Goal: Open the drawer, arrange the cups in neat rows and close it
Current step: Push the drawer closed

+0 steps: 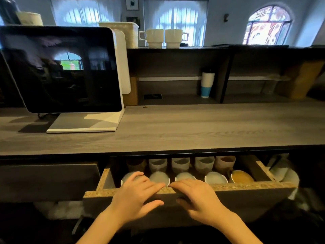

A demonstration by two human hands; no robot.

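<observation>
The drawer (246, 186) under the grey counter is partly pulled out, its raw chipboard front edge facing me. Inside, cups stand in two rows: a back row of pale and brownish cups (180, 164) and a front row of white-rimmed cups (216, 177), with an ochre cup (241, 176) at the right end. My left hand (137, 194) lies flat on the drawer's front edge, fingers straight, thumb over the front panel. My right hand (197, 194) lies beside it the same way, fingertips nearly meeting the left hand's. Both hands hide part of the front row.
A dark tablet screen on a white stand (70, 71) sits on the counter (193, 129) at the left. Two white mugs (163, 38) stand on the upper shelf, and a white-and-blue tumbler (207, 85) in the cubby below. More cups (284, 173) sit right of the drawer.
</observation>
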